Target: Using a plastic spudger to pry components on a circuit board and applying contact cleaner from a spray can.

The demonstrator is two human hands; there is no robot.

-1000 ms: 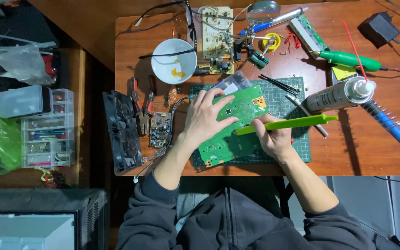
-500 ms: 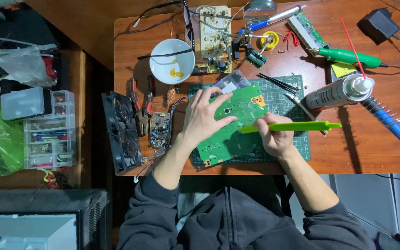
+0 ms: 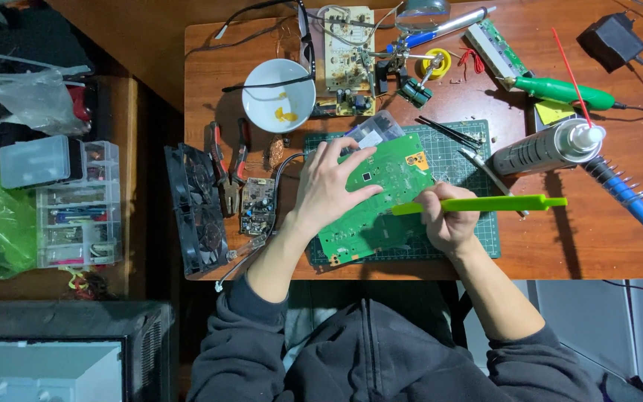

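Left hand (image 3: 327, 186) flat on the green circuit board (image 3: 381, 195), fingers spread and pressing the upper left part down. Board lying tilted on the green cutting mat (image 3: 478, 246), near the front edge of the wooden table (image 3: 604, 246), between the two hands. Probably light, thin and stiff; likely fragile at the soldered parts, so best gripped by the bare edges or pinned flat with the palm. Bright green, irregular outline, one small black chip near the middle, a yellow label at the top right corner, fine pale traces. Right hand (image 3: 448, 219) curled shut around a long lime-green plastic tool (image 3: 485, 204), tip touching the right edge of the board.
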